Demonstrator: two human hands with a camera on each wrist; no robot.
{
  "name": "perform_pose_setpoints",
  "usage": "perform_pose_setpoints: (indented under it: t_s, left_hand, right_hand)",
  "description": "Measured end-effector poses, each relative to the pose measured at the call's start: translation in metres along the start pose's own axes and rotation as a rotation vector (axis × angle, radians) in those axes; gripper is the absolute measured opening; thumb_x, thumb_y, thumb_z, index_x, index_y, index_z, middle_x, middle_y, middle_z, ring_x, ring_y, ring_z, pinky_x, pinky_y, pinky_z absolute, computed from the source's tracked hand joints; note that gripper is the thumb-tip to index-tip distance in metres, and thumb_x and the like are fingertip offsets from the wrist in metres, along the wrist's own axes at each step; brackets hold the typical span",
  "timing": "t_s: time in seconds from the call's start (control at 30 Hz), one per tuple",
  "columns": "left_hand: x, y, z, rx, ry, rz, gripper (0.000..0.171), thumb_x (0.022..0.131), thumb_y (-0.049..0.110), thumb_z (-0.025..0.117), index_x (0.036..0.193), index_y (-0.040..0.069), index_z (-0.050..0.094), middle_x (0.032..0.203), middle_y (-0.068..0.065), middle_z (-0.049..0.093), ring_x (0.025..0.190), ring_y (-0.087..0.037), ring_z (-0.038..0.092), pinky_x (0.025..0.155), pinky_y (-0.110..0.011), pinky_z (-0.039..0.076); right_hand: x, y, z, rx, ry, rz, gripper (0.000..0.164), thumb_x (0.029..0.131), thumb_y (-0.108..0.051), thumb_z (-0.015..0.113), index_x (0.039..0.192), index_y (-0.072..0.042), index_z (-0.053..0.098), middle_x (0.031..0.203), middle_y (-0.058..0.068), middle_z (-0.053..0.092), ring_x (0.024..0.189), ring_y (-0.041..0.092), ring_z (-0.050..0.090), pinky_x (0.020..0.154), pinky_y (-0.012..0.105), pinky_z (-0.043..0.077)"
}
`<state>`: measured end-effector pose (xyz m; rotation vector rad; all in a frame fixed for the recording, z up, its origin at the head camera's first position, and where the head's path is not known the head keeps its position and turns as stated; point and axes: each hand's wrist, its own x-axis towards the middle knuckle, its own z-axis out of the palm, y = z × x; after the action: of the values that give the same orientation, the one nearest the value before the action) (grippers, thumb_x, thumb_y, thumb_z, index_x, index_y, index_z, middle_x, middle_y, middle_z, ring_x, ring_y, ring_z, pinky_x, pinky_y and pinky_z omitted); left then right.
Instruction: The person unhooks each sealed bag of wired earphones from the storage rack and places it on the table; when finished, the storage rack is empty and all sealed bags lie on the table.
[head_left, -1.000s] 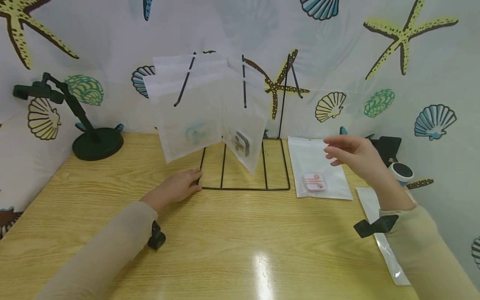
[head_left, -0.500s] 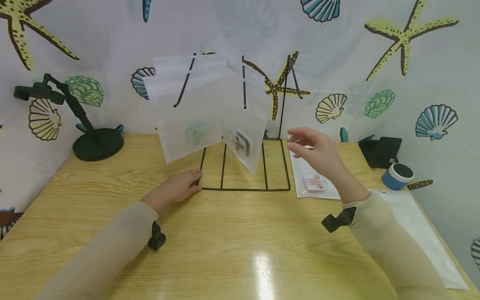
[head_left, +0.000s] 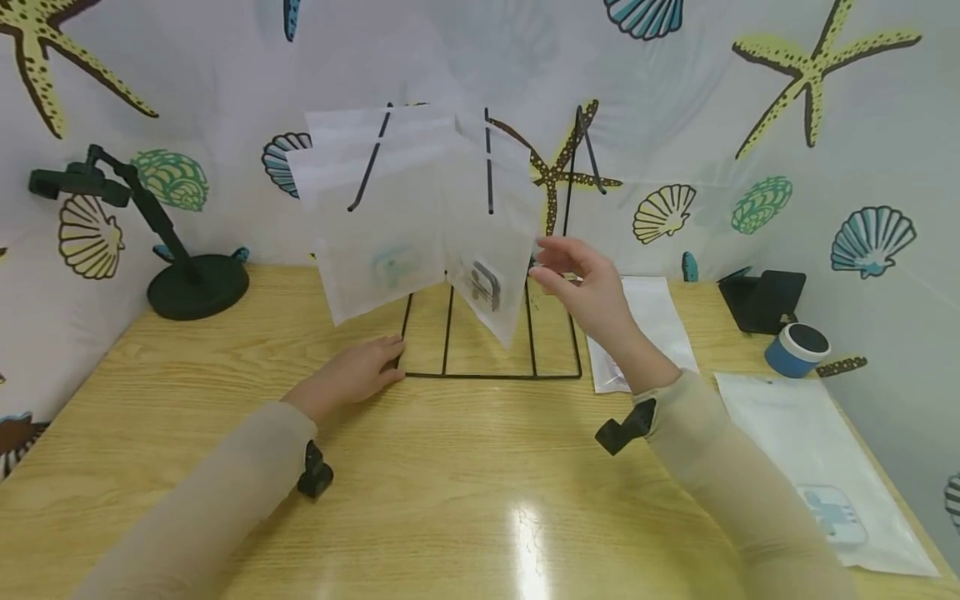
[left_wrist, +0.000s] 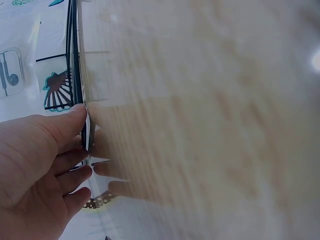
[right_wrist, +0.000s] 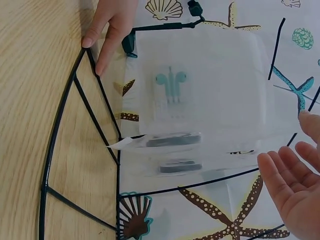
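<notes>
A black wire display rack [head_left: 491, 377] stands on the table with hooks along its top. My left hand [head_left: 352, 375] grips its front left base corner, thumb on the wire in the left wrist view [left_wrist: 45, 160]. From the hooks hang white translucent bags: the left one [head_left: 337, 250] shows teal earphones [right_wrist: 171, 85] through it, and another [head_left: 504, 225] angled beside it shows a dark earphone case [head_left: 483, 287]. My right hand [head_left: 588, 292] is at the right edge of the angled bag, its fingers loosely bent and holding nothing. The rightmost hook [head_left: 592, 154] carries no bag.
A bag [head_left: 660, 312] lies right of the rack, partly behind my right forearm. Another bag with a light blue earphone case [head_left: 832, 512] lies at the right edge. A blue jar [head_left: 795, 354], a black stand [head_left: 761, 300] and a black lamp-like arm [head_left: 195, 287] stand around.
My right hand has moved left from over the table bag to the hanging bag's edge, uncovering the bag at the right edge. The left hand and rack have stayed put.
</notes>
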<state>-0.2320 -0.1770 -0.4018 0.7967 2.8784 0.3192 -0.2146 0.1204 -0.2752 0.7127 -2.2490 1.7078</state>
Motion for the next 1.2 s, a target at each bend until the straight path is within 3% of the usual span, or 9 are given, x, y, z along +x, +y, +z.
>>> perform_pose_setpoints:
  t_s: [0.33, 0.57, 0.8, 0.93, 1.2]
  left_hand:
    - [0.001, -0.001, 0.002, 0.010, 0.003, 0.001, 0.054, 0.084, 0.027, 0.049, 0.126, -0.001, 0.032, 0.128, -0.019, 0.029, 0.115, -0.031, 0.029, 0.092, -0.043, 0.026]
    - [0.002, -0.001, 0.003, -0.012, -0.013, -0.007, 0.055, 0.084, 0.027, 0.048, 0.128, -0.001, 0.029, 0.130, -0.018, 0.026, 0.116, -0.031, 0.026, 0.092, -0.043, 0.025]
    - [0.001, 0.001, 0.002, -0.034, -0.017, -0.023, 0.055, 0.084, 0.028, 0.048, 0.128, 0.000, 0.029, 0.130, -0.017, 0.026, 0.117, -0.031, 0.025, 0.093, -0.043, 0.024]
    - [0.001, 0.002, 0.001, -0.034, -0.018, -0.026, 0.055, 0.085, 0.028, 0.047, 0.128, 0.000, 0.029, 0.130, -0.017, 0.026, 0.117, -0.030, 0.025, 0.093, -0.043, 0.024]
    - [0.000, 0.003, -0.001, -0.026, -0.021, -0.020, 0.055, 0.085, 0.027, 0.048, 0.128, 0.000, 0.029, 0.130, -0.018, 0.026, 0.117, -0.031, 0.024, 0.092, -0.043, 0.025]
  right_hand:
    - [0.007, 0.007, 0.014, -0.031, 0.054, 0.040, 0.031, 0.078, -0.008, 0.057, 0.107, 0.004, 0.052, 0.087, 0.013, 0.055, 0.070, 0.022, 0.053, 0.063, 0.032, 0.047]
    - [0.010, 0.005, 0.016, 0.022, 0.100, 0.071, 0.028, 0.080, -0.005, 0.054, 0.104, 0.009, 0.053, 0.087, 0.018, 0.055, 0.076, 0.033, 0.053, 0.061, 0.035, 0.048]
    - [0.017, 0.018, 0.013, -0.039, 0.190, 0.050, 0.022, 0.079, -0.005, 0.055, 0.097, 0.008, 0.058, 0.087, 0.018, 0.059, 0.072, 0.027, 0.057, 0.054, 0.023, 0.049]
    - [0.020, 0.028, 0.009, -0.037, 0.227, 0.046, 0.021, 0.078, -0.009, 0.057, 0.094, 0.005, 0.061, 0.084, 0.015, 0.060, 0.068, 0.022, 0.058, 0.052, 0.024, 0.049]
    - [0.019, 0.025, 0.003, -0.071, 0.264, 0.055, 0.020, 0.078, -0.010, 0.058, 0.090, 0.004, 0.062, 0.080, 0.014, 0.060, 0.061, 0.018, 0.057, 0.051, 0.022, 0.049]
